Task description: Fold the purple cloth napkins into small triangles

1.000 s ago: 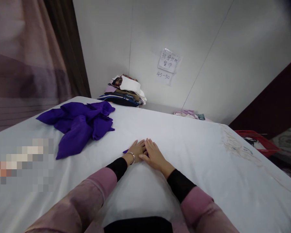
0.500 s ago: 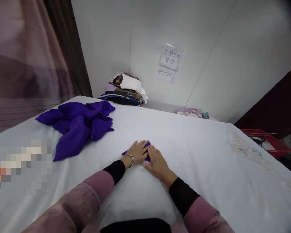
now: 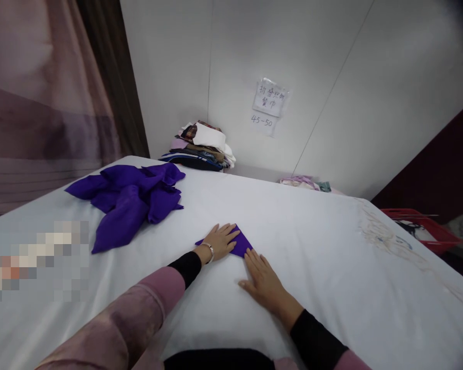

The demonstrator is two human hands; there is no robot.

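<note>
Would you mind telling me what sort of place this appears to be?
Likely an indoor workroom for fabric: a folded purple cloth lies on a white-covered surface, a handwritten sign hangs on the wall, and folded clothes are stacked beyond.

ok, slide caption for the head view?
Left hand flat on purple cloth, right hand at its corner, purple heap farther left.

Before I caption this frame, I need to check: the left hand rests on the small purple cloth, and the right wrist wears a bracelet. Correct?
Not quite: the bracelet is on the left wrist, as the head view shows. The left hand does rest on the small purple cloth.
</note>
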